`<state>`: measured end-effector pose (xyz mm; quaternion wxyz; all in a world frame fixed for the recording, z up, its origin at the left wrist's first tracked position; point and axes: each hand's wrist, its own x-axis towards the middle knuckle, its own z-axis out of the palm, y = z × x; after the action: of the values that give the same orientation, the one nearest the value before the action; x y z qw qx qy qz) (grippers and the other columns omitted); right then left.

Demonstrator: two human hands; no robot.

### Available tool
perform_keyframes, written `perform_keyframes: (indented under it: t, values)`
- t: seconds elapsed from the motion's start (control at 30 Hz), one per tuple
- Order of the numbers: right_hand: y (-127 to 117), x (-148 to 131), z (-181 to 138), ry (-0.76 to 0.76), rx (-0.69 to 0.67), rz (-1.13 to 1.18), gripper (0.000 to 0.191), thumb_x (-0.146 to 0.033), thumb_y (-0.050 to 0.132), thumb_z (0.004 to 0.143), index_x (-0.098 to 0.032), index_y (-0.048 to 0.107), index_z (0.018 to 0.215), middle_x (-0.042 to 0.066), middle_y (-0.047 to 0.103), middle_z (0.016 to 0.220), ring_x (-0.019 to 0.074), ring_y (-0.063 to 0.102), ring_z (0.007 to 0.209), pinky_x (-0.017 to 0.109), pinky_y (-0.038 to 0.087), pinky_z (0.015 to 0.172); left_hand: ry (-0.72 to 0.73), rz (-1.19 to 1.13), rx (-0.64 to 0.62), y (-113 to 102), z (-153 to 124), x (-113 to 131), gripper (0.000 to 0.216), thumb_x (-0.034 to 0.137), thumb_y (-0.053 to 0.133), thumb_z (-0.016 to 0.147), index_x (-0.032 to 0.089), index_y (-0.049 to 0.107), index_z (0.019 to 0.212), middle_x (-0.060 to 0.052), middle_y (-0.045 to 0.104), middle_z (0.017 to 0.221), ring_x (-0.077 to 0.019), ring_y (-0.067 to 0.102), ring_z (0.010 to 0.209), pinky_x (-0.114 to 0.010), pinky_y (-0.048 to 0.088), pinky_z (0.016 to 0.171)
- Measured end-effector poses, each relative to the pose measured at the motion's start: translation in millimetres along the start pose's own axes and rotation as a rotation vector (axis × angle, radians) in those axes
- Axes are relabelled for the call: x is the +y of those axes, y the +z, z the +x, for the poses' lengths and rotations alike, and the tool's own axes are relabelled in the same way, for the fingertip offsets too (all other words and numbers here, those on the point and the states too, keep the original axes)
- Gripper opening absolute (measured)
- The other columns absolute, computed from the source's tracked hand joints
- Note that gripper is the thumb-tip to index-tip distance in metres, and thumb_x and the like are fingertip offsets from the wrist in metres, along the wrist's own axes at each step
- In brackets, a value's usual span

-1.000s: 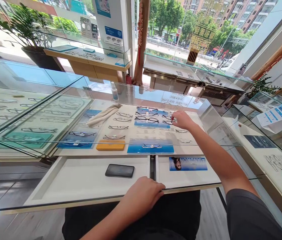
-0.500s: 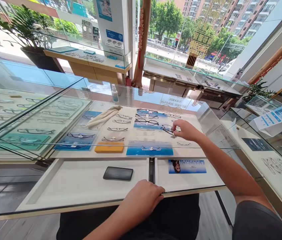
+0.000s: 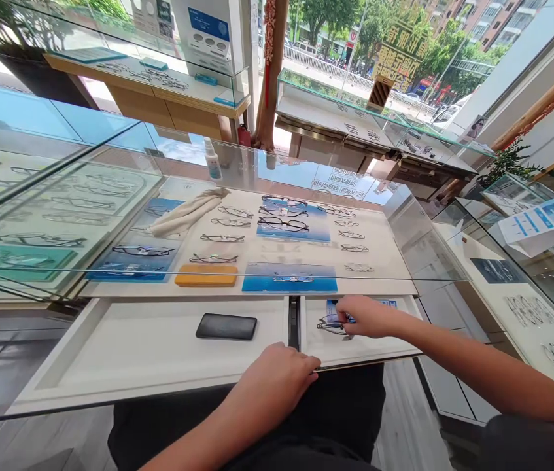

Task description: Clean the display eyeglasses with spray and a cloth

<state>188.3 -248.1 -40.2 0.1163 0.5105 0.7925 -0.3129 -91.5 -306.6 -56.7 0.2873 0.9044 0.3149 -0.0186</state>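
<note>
My right hand (image 3: 369, 316) pinches a pair of dark-framed eyeglasses (image 3: 328, 323) over the right section of the pulled-out drawer. Under this hand lies a blue printed card (image 3: 388, 303), mostly covered. A small tag seems to hang below the glasses. My left hand (image 3: 279, 374) is closed over the drawer's front edge (image 3: 173, 390), close to the central divider (image 3: 295, 324); its fingertips are partly hidden. To the left, a black smartphone (image 3: 226, 326) lies flat in the drawer's left section.
Beyond the drawer, a glass case holds rows of eyeglasses (image 3: 283, 224), blue display cards (image 3: 252, 282), a yellow glasses case (image 3: 207, 275) and a beige cloth (image 3: 188, 213). A spray bottle (image 3: 212, 159) stands on the glass top. More display counters (image 3: 522, 278) flank both sides.
My right hand has brought the eyeglasses out of the display rows, toward me and down over the drawer's right section. The left hand stays on the drawer edge. The view has tilted downward.
</note>
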Motion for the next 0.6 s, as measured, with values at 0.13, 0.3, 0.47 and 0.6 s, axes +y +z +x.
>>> perform_keyframes:
  t: [0.13, 0.3, 0.47, 0.6]
  values:
    - [15, 33, 39, 0.012, 0.165, -0.081, 0.011, -0.012, 0.067, 0.090, -0.022, 0.066, 0.092, 0.006, 0.074, 0.100, 0.0244, 0.065, 0.097, 0.032, 0.043, 0.080, -0.001, 0.011, -0.007, -1, -1, 0, 0.024, 0.027, 0.054, 0.112, 0.023, 0.077, 0.107, -0.009, 0.084, 0.098, -0.0316, 0.081, 0.090, -0.039, 0.052, 0.081]
    - [9, 67, 100, -0.014, 0.389, -0.355, 0.008, -0.014, 0.068, 0.094, -0.019, 0.070, 0.099, 0.011, 0.075, 0.108, 0.0273, 0.064, 0.108, 0.035, 0.043, 0.094, -0.007, 0.002, -0.011, 0, -1, 1, 0.024, 0.027, 0.054, 0.112, 0.024, 0.076, 0.105, -0.007, 0.084, 0.098, -0.0321, 0.081, 0.091, -0.040, 0.050, 0.081]
    - [-5, 95, 158, -0.012, 0.487, -0.446, 0.025, -0.004, 0.051, 0.097, -0.014, 0.072, 0.106, 0.019, 0.073, 0.115, 0.0327, 0.059, 0.113, 0.043, 0.041, 0.102, -0.021, -0.010, -0.052, -4, 0, 3, 0.023, 0.025, 0.053, 0.112, 0.023, 0.074, 0.103, -0.007, 0.084, 0.100, -0.0328, 0.081, 0.093, -0.041, 0.049, 0.081]
    - [-11, 117, 195, -0.044, 0.507, -0.517, 0.030, -0.003, 0.047, 0.097, -0.011, 0.072, 0.111, 0.022, 0.072, 0.119, 0.0345, 0.055, 0.113, 0.044, 0.041, 0.102, -0.031, -0.022, -0.089, -8, 1, 4, 0.023, 0.024, 0.052, 0.112, 0.023, 0.074, 0.105, -0.007, 0.084, 0.102, -0.0322, 0.081, 0.093, -0.041, 0.048, 0.080]
